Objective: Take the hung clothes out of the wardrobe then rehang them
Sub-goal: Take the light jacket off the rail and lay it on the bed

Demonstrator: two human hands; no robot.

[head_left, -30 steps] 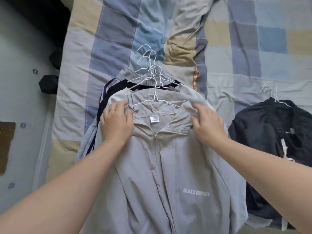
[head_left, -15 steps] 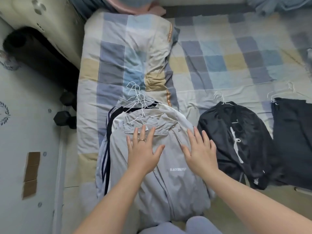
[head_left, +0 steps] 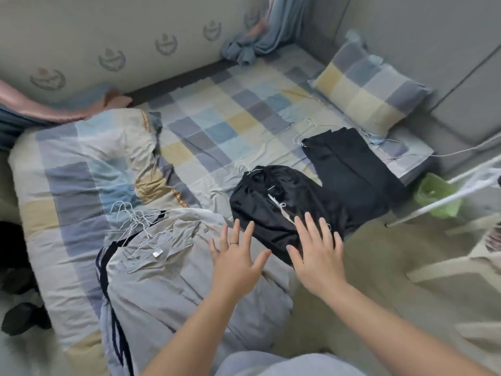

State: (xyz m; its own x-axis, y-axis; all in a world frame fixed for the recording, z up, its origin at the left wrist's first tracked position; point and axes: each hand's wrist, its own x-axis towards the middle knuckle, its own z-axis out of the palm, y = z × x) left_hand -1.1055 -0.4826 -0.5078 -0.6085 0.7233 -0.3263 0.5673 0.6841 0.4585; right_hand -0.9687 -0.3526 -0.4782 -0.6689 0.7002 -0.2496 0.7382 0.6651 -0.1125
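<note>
1. Left hand [head_left: 235, 263] and right hand [head_left: 317, 256] – fingers spread, holding nothing – have shifted to the right.
2. The right hand is now over the black jacket [head_left: 271, 207]; the grey jacket [head_left: 168, 280] stays on the bed [head_left: 217, 123].

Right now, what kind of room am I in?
Probably a bedroom: a checked bed sheet spread over a mattress, a matching pillow propped against the padded wall, and a checked duvet bundled on the left.

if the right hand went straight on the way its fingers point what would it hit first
Most likely the black jacket on the bed, just beyond the right hand and its spread fingers. How high the hand is above it is unclear.
</note>
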